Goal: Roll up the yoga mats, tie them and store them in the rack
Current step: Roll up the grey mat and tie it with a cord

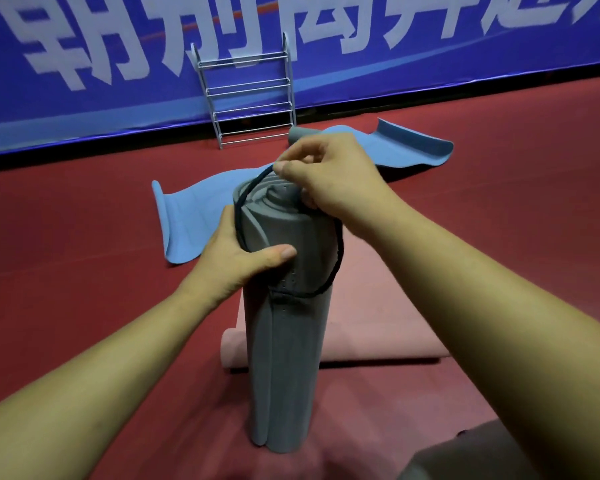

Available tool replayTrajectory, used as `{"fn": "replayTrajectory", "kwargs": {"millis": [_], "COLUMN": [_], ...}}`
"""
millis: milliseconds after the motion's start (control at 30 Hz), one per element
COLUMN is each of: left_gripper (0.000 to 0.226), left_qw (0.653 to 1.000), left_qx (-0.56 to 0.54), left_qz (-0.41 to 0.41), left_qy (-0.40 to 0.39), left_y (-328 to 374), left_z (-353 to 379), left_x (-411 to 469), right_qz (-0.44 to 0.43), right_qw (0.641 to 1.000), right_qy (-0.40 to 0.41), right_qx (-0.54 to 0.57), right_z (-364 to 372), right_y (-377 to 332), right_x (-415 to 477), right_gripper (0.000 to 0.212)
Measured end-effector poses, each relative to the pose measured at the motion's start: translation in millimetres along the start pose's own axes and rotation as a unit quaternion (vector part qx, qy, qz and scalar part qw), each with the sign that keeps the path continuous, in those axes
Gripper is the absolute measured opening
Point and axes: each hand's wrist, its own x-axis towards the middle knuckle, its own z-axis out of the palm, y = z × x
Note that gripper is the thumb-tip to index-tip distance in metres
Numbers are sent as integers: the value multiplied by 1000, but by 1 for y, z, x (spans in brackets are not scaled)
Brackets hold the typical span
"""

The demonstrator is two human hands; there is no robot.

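Forearms [482, 323] in from 5 and 7 o'clock: left hand [236, 258] grips upright grey roll [284, 358] at centre, right hand [329, 174] pinches black band [340, 251] looped slantwise over its top; I judge tying step, next stretch band down level round roll; rack [250, 95] at 12 o'clock.

Rolled grey mat [284, 358]: matt foam, faintly ribbed. Black band [336, 261]: thin cord, dull. Blue mat [187, 216]: matt foam. Rack [250, 95]: bright metal wire. Floor [84, 306]: matt red. Banner [84, 81]: smooth blue sheet.

Red floor [84, 220] below a blue, white-lettered banner [125, 102].
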Motion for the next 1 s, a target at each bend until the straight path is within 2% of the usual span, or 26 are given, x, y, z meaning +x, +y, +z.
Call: {"fn": "replayTrajectory", "kwargs": {"millis": [100,167,400,500,600,700,833,933,1000], "left_gripper": [115,118,109,118,120,119,112,92,93], "left_qw": [997,994,989,985,983,987,994,996,996], "left_qx": [31,46,52,58,56,38,2,-40,-70], "left_qz": [22,40,73,75,81,82,57,28,11], "left_qy": [-62,-96,-117,-142,-155,-135,-97,-73,-46], "left_y": [7,10,14,16,16,13,6,-4,-13], "left_z": [2,6,-3,-4,-3,-9,-30,-47,-59], "left_x": [-10,-20,-36,-39,-44,-43,-36,-28,-23], "right_qz": [-57,-32,134,134,119,243,406,426,422], "right_qw": [985,982,986,981,973,940,869,839,820], "right_qy": [15,-10,-95,-112,-160,-178,-215,-273,-299], "right_qx": [-162,-185,-6,83,114,161,184,199,245], "right_z": [-15,-26,-25,-16,-6,-4,-8,-10,-10], "right_y": [1,8,39,23,9,31,73,83,86], "right_x": [12,15,9,13,22,20,12,10,6], "right_gripper": [13,14,23,18,16,9,34,32,26]}}
